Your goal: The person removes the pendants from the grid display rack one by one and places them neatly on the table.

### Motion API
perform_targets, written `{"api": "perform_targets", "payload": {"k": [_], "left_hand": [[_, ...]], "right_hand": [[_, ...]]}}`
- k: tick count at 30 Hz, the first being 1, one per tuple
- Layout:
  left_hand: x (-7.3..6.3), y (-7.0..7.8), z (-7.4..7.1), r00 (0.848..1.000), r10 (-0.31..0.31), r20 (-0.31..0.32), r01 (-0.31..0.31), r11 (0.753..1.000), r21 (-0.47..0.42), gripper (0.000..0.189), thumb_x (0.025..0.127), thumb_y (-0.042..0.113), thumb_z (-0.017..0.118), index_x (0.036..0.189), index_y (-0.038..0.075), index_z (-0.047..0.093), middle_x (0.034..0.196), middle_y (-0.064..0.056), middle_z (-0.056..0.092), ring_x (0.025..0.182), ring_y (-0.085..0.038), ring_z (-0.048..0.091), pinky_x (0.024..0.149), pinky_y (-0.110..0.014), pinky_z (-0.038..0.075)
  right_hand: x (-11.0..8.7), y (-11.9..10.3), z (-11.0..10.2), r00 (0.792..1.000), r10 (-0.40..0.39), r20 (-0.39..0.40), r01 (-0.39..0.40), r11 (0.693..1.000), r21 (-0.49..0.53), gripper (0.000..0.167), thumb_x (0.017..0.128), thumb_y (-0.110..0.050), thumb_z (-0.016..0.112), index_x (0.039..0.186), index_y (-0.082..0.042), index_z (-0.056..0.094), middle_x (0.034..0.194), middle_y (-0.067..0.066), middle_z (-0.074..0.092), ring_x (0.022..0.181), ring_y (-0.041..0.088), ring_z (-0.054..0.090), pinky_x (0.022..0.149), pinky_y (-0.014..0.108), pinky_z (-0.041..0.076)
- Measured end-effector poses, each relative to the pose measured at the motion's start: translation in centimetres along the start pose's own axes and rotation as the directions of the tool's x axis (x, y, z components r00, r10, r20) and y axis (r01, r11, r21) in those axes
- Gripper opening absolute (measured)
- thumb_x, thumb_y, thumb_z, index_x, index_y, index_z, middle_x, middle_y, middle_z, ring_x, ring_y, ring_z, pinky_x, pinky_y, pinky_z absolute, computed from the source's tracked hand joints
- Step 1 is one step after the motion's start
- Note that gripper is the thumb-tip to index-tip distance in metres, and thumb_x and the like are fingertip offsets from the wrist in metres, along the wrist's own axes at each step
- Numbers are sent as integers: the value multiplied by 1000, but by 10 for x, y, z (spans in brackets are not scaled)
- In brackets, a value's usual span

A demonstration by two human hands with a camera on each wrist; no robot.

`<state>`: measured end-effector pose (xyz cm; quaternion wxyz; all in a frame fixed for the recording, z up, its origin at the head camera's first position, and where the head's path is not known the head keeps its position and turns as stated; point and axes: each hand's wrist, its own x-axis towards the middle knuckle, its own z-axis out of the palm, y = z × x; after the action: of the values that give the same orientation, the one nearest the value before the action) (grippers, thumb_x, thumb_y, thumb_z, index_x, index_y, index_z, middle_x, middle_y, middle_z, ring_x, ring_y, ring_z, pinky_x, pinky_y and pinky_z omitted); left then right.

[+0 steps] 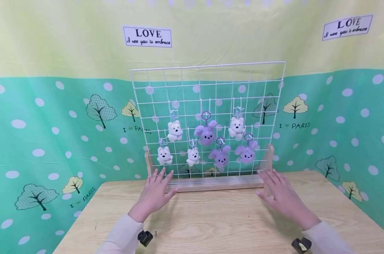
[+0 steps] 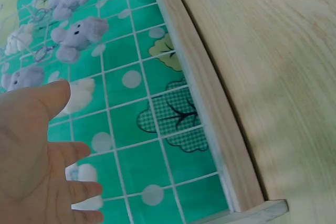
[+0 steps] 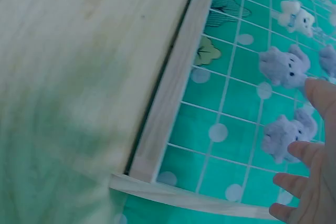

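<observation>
The left hand (image 1: 155, 192) and right hand (image 1: 285, 195), fingers extended wide, lie near the lower corners of the wire grid (image 1: 207, 66), where white plush charms (image 1: 174, 131) and purple plush charms (image 1: 207, 135) hang.

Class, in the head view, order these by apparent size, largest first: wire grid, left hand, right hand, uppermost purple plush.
1. Wire grid
2. Left hand and right hand: too alike to rank
3. Uppermost purple plush

Your left hand (image 1: 154, 193): fingers spread, thumb apart;
Your right hand (image 1: 283, 195): fingers extended, thumb apart;
Your forearms (image 1: 121, 234): well apart
</observation>
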<state>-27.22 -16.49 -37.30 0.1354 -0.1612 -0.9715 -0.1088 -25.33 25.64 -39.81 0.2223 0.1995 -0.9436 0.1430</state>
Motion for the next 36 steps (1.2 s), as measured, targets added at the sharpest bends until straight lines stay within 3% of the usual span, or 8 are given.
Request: {"api": "perform_targets", "payload": {"k": [6, 9, 15, 18, 23, 30, 33, 36], "left_hand": [[0, 5, -12, 997, 49, -53, -51, 998, -30, 64, 92, 47, 53, 144, 11, 38, 150, -21, 29, 138, -45, 19, 108, -64, 16], [2, 7, -20, 990, 79, -113, -87, 994, -63, 63, 93, 46, 54, 141, 8, 41, 148, -21, 33, 136, -44, 24, 108, -63, 19], [10, 9, -35, 959, 106, -264, -147, 979, -140, 56, 94, 39, 55, 135, 3, 47, 139, -19, 44, 131, -39, 36, 106, -59, 28], [14, 9, -44, 940, 99, -326, -167, 968, -186, 51, 94, 33, 55, 133, 1, 48, 135, -18, 49, 128, -37, 40, 105, -56, 32], [22, 4, -52, 914, 36, -405, -168, 941, -294, 43, 94, 23, 56, 128, -1, 50, 129, -19, 53, 124, -36, 43, 105, -54, 32], [33, -1, -58, 890, -85, -448, -144, 880, -453, 36, 94, 17, 56, 123, -4, 53, 124, -19, 57, 118, -36, 47, 100, -52, 37], [37, -4, -61, 890, -133, -437, -124, 849, -513, 35, 95, 19, 54, 122, -4, 53, 123, -19, 58, 117, -34, 49, 100, -50, 37], [40, -7, -63, 897, -191, -398, -92, 801, -591, 36, 96, 21, 53, 123, -3, 52, 124, -19, 57, 117, -31, 50, 102, -47, 38]], "right_hand": [[8, 1, -19, 999, -21, -42, 21, 1000, 16, 69, 92, -40, 57, 147, -8, 30, 146, 27, 30, 132, 52, 24, 107, 66, 13], [15, 4, -28, 998, -23, -58, 26, 999, 38, 71, 91, -39, 58, 147, -6, 27, 146, 28, 29, 132, 52, 23, 108, 65, 10], [39, 18, -43, 993, 7, -114, 10, 989, 148, 71, 91, -30, 62, 147, -5, 27, 144, 29, 32, 129, 54, 25, 99, 72, 19], [52, 22, -51, 985, 71, -159, -33, 973, 230, 66, 92, -28, 61, 144, 0, 30, 142, 31, 33, 127, 54, 28, 98, 72, 23], [69, 23, -60, 951, 234, -201, -144, 914, 380, 65, 94, -35, 57, 141, 3, 33, 141, 30, 35, 128, 50, 31, 100, 66, 26], [92, 31, -61, 901, 394, -184, -237, 799, 553, 70, 92, -47, 54, 140, 0, 34, 142, 23, 39, 130, 42, 34, 107, 57, 27], [100, 33, -60, 880, 444, -169, -262, 750, 607, 70, 92, -49, 52, 140, 0, 35, 142, 21, 40, 131, 39, 35, 110, 52, 26], [107, 33, -59, 849, 504, -160, -294, 701, 650, 69, 92, -50, 51, 140, -3, 37, 142, 19, 42, 130, 36, 38, 108, 48, 32]]}}
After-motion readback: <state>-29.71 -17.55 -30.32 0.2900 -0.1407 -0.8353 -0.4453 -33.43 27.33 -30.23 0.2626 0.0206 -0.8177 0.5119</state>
